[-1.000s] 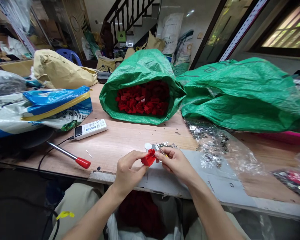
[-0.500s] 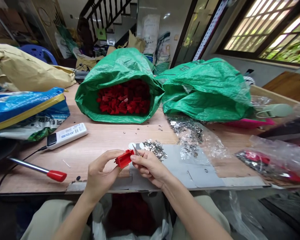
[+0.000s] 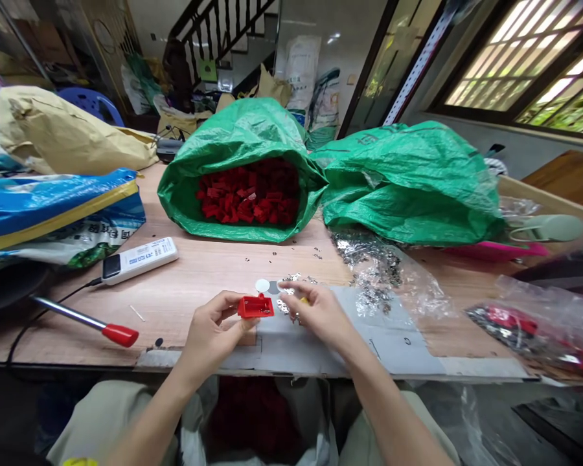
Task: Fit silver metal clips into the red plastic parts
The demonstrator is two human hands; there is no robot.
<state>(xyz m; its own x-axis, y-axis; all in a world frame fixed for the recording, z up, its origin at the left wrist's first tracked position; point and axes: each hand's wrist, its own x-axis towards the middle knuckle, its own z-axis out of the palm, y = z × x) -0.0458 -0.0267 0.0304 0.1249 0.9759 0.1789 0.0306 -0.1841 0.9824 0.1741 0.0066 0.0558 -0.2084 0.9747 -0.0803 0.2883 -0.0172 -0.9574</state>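
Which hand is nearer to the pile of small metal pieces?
Right. The right hand is at the metal pieces, partly covering them from view; the left hand is farther left, holding a red plastic part.

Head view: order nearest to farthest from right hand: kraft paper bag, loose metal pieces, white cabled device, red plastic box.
1. Loose metal pieces, by the right hand.
2. Red plastic box, in the left hand.
3. White cabled device, left.
4. Kraft paper bag, far left.
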